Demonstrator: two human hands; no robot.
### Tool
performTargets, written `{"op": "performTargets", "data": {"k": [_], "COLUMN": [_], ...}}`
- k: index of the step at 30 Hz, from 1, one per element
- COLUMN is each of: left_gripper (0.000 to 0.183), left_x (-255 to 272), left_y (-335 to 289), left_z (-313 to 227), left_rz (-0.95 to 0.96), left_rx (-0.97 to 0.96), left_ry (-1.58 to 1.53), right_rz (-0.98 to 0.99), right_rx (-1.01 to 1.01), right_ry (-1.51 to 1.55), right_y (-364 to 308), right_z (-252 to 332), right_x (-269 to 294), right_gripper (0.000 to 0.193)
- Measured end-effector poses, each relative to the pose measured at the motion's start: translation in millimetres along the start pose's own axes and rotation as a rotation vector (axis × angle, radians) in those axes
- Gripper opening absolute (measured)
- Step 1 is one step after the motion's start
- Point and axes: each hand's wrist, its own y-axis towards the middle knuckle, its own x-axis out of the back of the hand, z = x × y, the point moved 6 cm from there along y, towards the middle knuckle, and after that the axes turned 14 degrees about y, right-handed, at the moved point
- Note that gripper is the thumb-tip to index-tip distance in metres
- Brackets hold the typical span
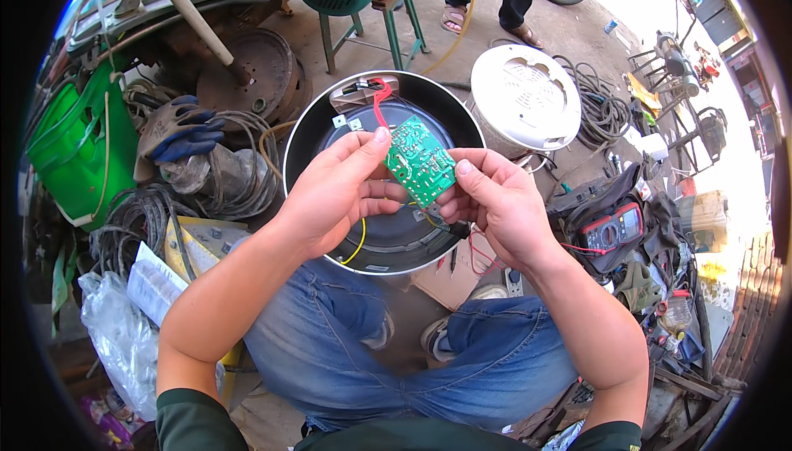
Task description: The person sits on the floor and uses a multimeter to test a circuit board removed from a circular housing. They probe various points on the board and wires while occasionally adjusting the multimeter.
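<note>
A green circuit board (419, 158), solder side up, is held between my two hands above a round, dark-lined appliance housing (309, 144). My left hand (351, 183) pinches its left edge between thumb and fingers. At its lower right corner, my right hand (495, 199) grips it the same way. Red wires (380, 103) run from the board's upper end to a fitting on the housing's far wall. A yellow wire (356, 245) curves inside the housing near its front rim. What lies under the board is partly hidden by it and my fingers.
To the right of the housing rests a white round vented cover (525, 96). A red-framed multimeter (612, 228) sits in a dark tool bag at right. Left are a green bucket (78, 150), work gloves (177, 129) and coiled cables. A person's sandalled feet (454, 18) stand beyond.
</note>
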Motion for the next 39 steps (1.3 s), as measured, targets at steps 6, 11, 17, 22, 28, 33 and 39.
{"op": "performTargets", "data": {"k": [6,11,17,22,28,33,39], "left_gripper": [0.05,0.068,0.073,0.071,0.07,0.07,0.069], "left_x": [1.1,-12.3,-14.8,-12.1,-19.6,-16.1,-18.4], "left_y": [-0.5,0.3,0.9,4.1,4.0,-2.7,2.5], "left_z": [3.5,2.9,10.5,10.8,8.9,3.3,5.5], "left_rz": [0.093,0.152,0.118,0.065,0.069,-0.005,0.004], "left_rx": [-0.092,-0.125,-0.199,-0.194,-0.192,-0.255,-0.275], "left_ry": [0.168,0.114,0.189,0.246,0.223,0.313,0.416], "right_rz": [-0.049,-0.092,-0.069,-0.078,-0.159,-0.413,-1.06], "right_rx": [-0.118,-0.183,-0.245,-0.268,0.142,0.859,0.634], "right_ry": [0.182,0.211,0.226,0.094,-0.469,0.048,-0.105], "right_y": [-2.4,2.0,6.0,7.2,-22.9,-160.2,-248.9], "right_z": [-14.9,-22.7,-32.0,-31.4,67.8,171.5,65.2], "right_x": [12.1,16.4,14.2,11.8,31.5,177.3,317.2], "right_gripper": [0.032,0.027,0.026,0.029,0.041,0.027,0.019]}}
